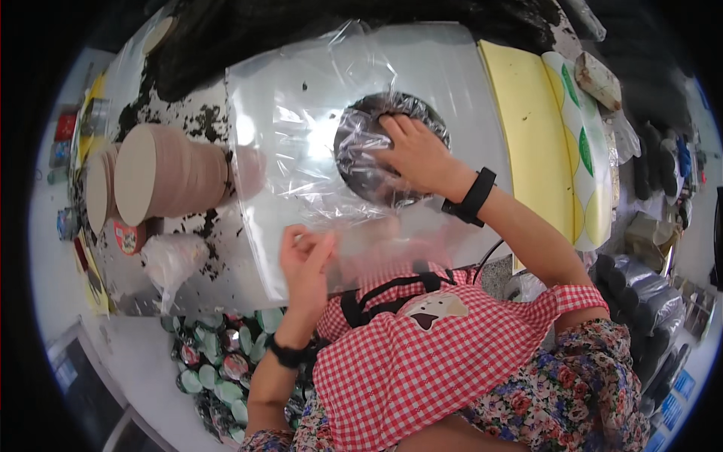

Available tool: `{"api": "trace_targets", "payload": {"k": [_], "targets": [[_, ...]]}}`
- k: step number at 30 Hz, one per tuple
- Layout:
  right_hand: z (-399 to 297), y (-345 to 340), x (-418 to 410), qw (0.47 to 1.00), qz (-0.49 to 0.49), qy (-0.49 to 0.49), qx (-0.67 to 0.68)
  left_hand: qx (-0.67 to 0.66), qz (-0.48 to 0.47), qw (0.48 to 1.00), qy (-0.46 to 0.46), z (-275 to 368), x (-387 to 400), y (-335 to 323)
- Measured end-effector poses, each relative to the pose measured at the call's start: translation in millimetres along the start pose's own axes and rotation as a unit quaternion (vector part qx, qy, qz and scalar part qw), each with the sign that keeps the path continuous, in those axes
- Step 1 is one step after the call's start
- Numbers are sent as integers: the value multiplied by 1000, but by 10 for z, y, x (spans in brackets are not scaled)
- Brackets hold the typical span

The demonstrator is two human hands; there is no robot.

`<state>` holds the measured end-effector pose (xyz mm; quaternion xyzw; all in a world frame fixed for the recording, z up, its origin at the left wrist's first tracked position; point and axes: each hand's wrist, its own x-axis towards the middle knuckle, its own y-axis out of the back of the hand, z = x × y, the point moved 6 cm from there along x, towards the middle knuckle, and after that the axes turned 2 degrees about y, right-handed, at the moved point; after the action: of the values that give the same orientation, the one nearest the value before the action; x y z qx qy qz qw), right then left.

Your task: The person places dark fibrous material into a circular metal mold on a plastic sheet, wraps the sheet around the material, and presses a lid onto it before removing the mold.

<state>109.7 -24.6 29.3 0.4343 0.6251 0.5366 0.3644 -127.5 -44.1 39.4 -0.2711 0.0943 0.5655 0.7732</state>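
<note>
A round, dark disc-shaped item (361, 164) lies in or under clear plastic film on a stack of clear plastic sheets or bags (469, 73). My right hand (412, 147) rests on top of it, fingers spread on the crinkled film. My left hand (308, 254) is nearer to me, at the front left of the film, with its fingers curled; whether it pinches the film's edge cannot be told. The loose part of the clear film (316, 192) spreads around the disc and up towards the far edge.
Stacks of round cardboard discs (169, 175), a tape roll (129, 236) and a crumpled plastic bag (174, 260) stand at left. Yellow sheets (531, 124) and a sheet of round labels (587, 152) lie at right, by a worn block (599, 81). Dark crumbs litter the table. Wrapped packages (220, 361) lie below.
</note>
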Motion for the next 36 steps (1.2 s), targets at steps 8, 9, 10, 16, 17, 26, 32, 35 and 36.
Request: {"api": "trace_targets", "payload": {"k": [8, 9, 10, 16, 17, 26, 32, 35, 36], "targets": [[3, -73, 24, 993, 83, 27, -73, 660, -8, 545, -517, 373, -439, -258], [17, -77, 21, 993, 87, 22, -77, 686, 22, 495, -533, 387, -339, -337], [26, -130, 31, 995, 49, 26, -79, 658, 38, 512, -550, 467, -240, -416], [63, -149, 16, 995, 35, 29, -93, 593, -40, 510, -622, 1206, -994, -864], [49, -136, 9, 996, 36, 32, -81, 566, -162, 510, -627, 1044, -1112, -908], [-196, 59, -208, 997, 39, 60, -12, 375, -158, 855, -321, -2, 482, -270], [-132, -173, -202, 992, 40, 49, -109, 340, -240, 800, -433, 633, 836, -1222], [-37, -273, -167, 995, 45, -6, 92, 407, -340, 711, -462, 337, 833, -1349], [-68, -242, -172, 994, 54, 13, 95, 442, -315, 735, -406, 189, 932, -1298]]}}
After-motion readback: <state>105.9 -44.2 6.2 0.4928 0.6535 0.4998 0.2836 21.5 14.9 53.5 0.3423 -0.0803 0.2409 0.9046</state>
